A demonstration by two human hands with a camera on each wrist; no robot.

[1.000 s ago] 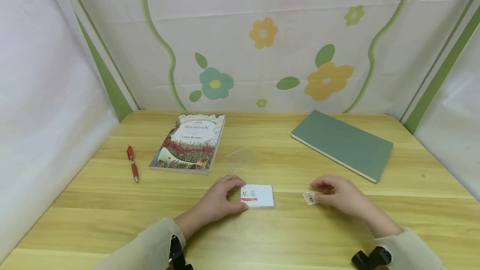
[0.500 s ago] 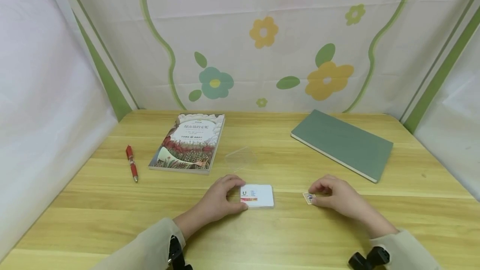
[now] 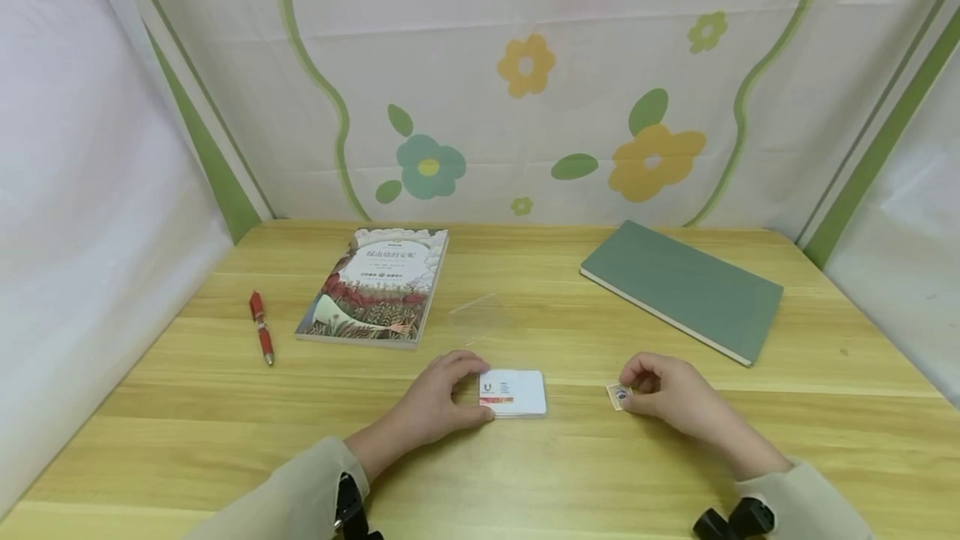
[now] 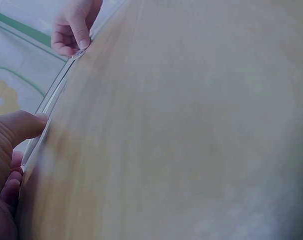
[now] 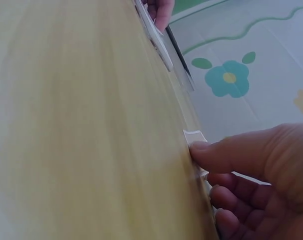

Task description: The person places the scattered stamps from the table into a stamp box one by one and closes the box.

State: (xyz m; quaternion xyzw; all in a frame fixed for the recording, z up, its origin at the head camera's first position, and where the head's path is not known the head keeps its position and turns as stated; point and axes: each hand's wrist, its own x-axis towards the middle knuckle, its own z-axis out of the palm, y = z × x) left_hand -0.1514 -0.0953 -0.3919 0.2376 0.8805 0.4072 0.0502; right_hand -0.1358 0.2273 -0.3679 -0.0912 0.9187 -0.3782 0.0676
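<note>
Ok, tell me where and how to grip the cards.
Come from the right, probably, and pinch the cards by their near and far edges at that end: they lie stacked flat, and the left hand spans their left end.

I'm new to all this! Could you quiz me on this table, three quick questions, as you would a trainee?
1. Which hand pinches the small paper piece?
2. True or false: the red pen lies to the left of the picture book.
3. Fill in the blank: the left hand grips one end of the ____.

Key:
1. The right hand.
2. True.
3. Card stack.
</note>
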